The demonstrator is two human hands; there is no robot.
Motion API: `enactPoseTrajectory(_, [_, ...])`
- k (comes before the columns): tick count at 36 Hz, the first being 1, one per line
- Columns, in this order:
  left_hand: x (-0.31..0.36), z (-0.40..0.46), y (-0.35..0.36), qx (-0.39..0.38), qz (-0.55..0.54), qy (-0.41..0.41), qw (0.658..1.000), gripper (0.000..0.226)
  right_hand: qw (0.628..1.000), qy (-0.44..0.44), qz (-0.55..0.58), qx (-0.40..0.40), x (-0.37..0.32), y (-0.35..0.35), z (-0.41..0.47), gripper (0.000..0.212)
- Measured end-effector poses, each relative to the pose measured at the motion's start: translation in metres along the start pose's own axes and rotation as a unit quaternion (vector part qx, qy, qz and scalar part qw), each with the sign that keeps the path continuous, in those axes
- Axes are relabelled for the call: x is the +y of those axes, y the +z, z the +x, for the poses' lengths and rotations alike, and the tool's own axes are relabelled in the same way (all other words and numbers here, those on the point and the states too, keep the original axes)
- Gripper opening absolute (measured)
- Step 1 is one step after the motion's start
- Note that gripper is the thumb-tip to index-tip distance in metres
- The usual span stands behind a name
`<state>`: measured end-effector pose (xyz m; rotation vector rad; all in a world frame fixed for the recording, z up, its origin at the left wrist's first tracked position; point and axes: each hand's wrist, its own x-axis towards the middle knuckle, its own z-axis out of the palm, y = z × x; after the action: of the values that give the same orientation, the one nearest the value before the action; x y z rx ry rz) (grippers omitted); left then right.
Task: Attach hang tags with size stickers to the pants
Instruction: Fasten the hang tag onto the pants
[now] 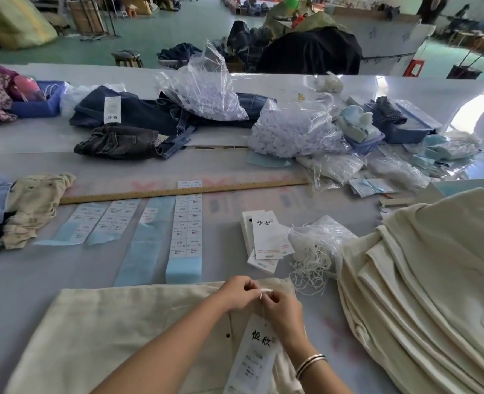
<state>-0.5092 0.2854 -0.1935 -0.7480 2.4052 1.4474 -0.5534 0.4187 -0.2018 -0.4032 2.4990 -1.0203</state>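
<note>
Both hands meet at six o'clock on the worktop (348, 194): left hand (239, 292) and right hand (283, 309) each pinch the white string loop (264, 291) between curled fingertips, working it at the waistband of the cream pants (115, 331) spread flat beneath them.

Those pants look soft and limp, heavyish cotton that would sag if lifted by one corner; best taken at the waistband. At four o'clock lies a stack of folded cream pants (422, 294), likely heavy as a pile.

Sticker sheets (188, 226) lie at twelve o'clock from the hands, thin, curling; I read "110" on several, the rest too small. Peel from an edge, I would say.

A hang tag (259, 348) dangles from the string under the right wrist, stiffish card, light, easily creased; it bears two bold black Chinese characters and a sticker with small print I cannot make out. Spare hang tags (269, 237) at one o'clock carry the same characters. Beside them, a bag of strings (317, 245) looks tangly.
</note>
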Motion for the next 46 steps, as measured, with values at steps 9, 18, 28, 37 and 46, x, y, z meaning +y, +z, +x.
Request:
enactPoseTrajectory(9, [-0.008,-0.010,0.006,-0.002,-0.020,0.058,0.998,0.007,0.998,0.004,-0.054,-0.010,0.003,0.000,0.005,0.033])
enactPoseTrajectory(18, [-0.007,-0.014,-0.004,-0.014,-0.060,0.065,0.996,0.029,0.998,-0.042,0.034,0.037,0.009,0.010,-0.008,0.035])
enactPoseTrajectory(28, [-0.009,-0.013,0.002,0.000,-0.052,0.108,0.993,0.025,0.997,-0.058,0.028,0.036,0.015,0.003,-0.013,0.019])
enactPoseTrajectory(37, [-0.006,-0.014,-0.004,0.009,0.000,0.118,0.993,0.014,0.996,-0.075,0.009,-0.046,0.007,-0.010,-0.011,0.026])
enactPoseTrajectory(46, [-0.004,-0.015,0.011,0.075,-0.078,0.021,0.994,0.014,0.911,0.082,0.375,-0.148,0.007,-0.046,-0.010,0.017])
